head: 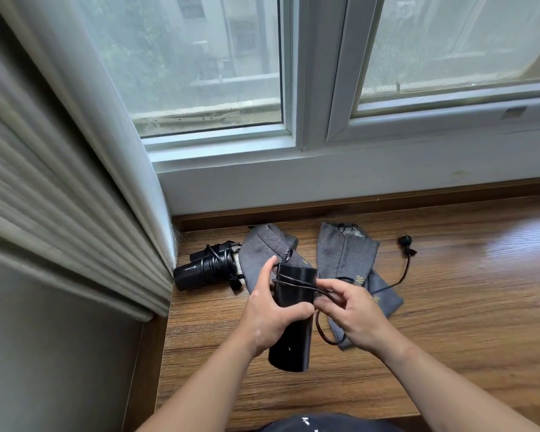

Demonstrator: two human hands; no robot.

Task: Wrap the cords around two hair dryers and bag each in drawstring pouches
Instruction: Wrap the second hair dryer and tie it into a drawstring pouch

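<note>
**Second cord wrap: even tension, flat turns**

Left hand [272, 316] grips the hair dryer [290, 347] round its barrel: fingers [270, 265] curled behind, thumb across the front. Right hand [353, 313] pinches the cord [402, 275] between thumb and fingertips, just right of the barrel. A couple of turns sit on the barrel just above the left thumb. A slack loop hangs below the right fingers. The rest of the cord runs off to their right across the tabletop [465, 307] to the plug [406, 241], well beyond them.

My read: mid-wrap, most of the cord not on yet.

How I'd run it:
- Left fingers off the wrap zone, with the thumb pinning the last turn so it can't slip.
- Light pinch with the right fingers so the cord slides through. That gives even tension and takes up the slack loop first.
- Lay each turn beside the last, not stacked. A fat bundle will likely fight the pouch mouth.
- No yanking. The cord crosses the right pouch [343, 254], which lies under and beyond the right fingers, so the plug could snag the fabric or the drawstring.
- Leave a short tail and tuck the plug under the final turn.

The second hair dryer [206, 271], cord already wound on, lies left of and beyond the left fingers, by the curtain [122, 182]. The left pouch [262, 247] sits just beyond the left fingers, partly hidden by the barrel. Neither dryer is bagged.
</note>
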